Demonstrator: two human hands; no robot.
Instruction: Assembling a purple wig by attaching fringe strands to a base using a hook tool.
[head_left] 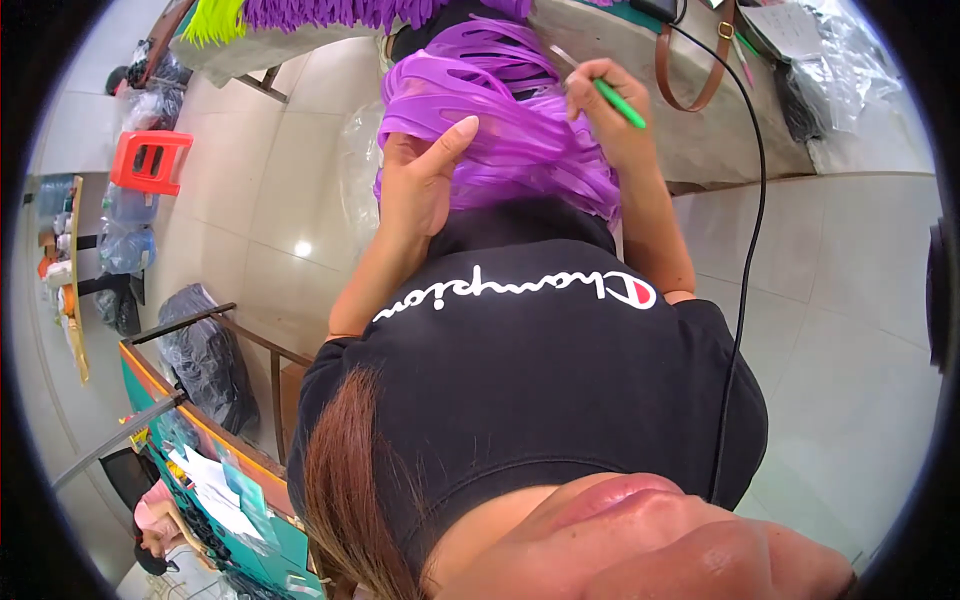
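A heap of glossy purple rubbery strips (pixel 480 130), joined in slitted sheets, lies across my lap. My left hand (pixel 425 175) grips the heap's left edge, thumb on top and fingers hidden beneath the purple material. At the heap's right side, my right hand (pixel 622 115) is closed round a slim tool with a bright green handle (pixel 618 103). A thin, pale tip of that tool points up and left, over the strips; its exact kind cannot be made out.
Ahead stands a grey-covered table with purple fringes (pixel 330 10) and lime-green fringes (pixel 213 22). A brown strap (pixel 663 75) hangs off its right part. A black cable (pixel 762 190) runs down my right side. Leftward are a red stool (pixel 150 162), a bagged black bundle (pixel 205 350) and a seated person (pixel 160 520).
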